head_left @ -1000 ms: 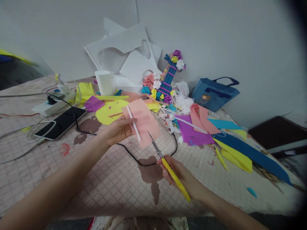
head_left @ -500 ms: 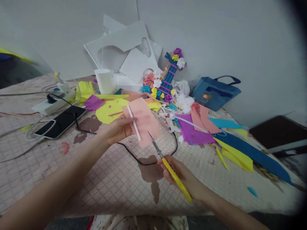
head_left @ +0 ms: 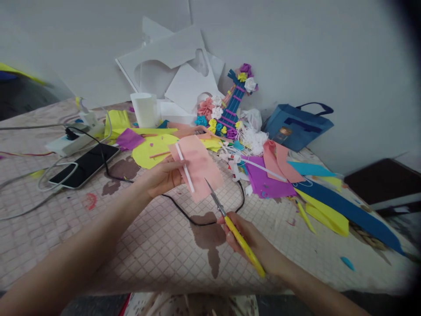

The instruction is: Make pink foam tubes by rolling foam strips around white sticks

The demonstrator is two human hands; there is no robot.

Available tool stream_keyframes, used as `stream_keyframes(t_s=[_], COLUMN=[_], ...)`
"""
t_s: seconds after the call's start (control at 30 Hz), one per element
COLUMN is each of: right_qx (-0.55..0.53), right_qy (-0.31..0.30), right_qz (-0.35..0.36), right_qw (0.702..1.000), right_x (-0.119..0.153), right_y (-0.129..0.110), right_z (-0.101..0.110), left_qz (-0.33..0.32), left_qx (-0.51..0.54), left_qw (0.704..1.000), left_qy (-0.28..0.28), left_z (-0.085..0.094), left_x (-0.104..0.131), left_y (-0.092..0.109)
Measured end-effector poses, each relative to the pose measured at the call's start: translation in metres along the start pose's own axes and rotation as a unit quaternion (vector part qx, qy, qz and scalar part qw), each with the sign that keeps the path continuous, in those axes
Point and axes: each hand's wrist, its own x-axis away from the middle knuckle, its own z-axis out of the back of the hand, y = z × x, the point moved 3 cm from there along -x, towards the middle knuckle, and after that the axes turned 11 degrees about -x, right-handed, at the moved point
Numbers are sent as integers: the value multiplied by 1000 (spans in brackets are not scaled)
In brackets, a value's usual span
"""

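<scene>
My left hand [head_left: 166, 176] grips the left edge of a salmon-pink sheet [head_left: 205, 164], thumb on top. A thin white strip [head_left: 185, 169] lies slantwise along the sheet's left part, under my thumb tip. My right hand [head_left: 245, 235] is closed round yellow-handled scissors [head_left: 245, 245]. Their metal blades point up and left, and the tips are over the sheet's lower right part. The blades look closed or nearly so; whether they touch the sheet I cannot tell.
A phone [head_left: 85, 166], a power strip [head_left: 74, 138] and cables lie on the left. A flower-covered paper guitar [head_left: 232, 107] stands at the back beside white board offcuts [head_left: 161, 48]. Purple paper [head_left: 269, 180], a blue strip [head_left: 351, 215] and a blue bag [head_left: 296, 127] are on the right.
The pink sheet's right side has shifted slightly to the right. Both hands keep their holds, and the scissors have barely moved.
</scene>
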Motion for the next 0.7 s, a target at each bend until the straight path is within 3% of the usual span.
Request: stream_keyframes(t_s=[0.3,0.5,0.7], right_qx=[-3,-62,-12], right_qy=[5,1,25], right_qz=[-3,-26,-52], right_qw=[1000,998,998], right_x=[-3,-5,-3], right_y=[-4,-15,-16], right_z=[-3,-11,-11], left_qz=[2,0,1], left_qx=[-3,-6,-4], left_qw=[1000,1000,1000], left_qy=[6,2,-5], left_z=[1,3,1], left_x=[1,-1,0], left_y=[-1,-2,-1])
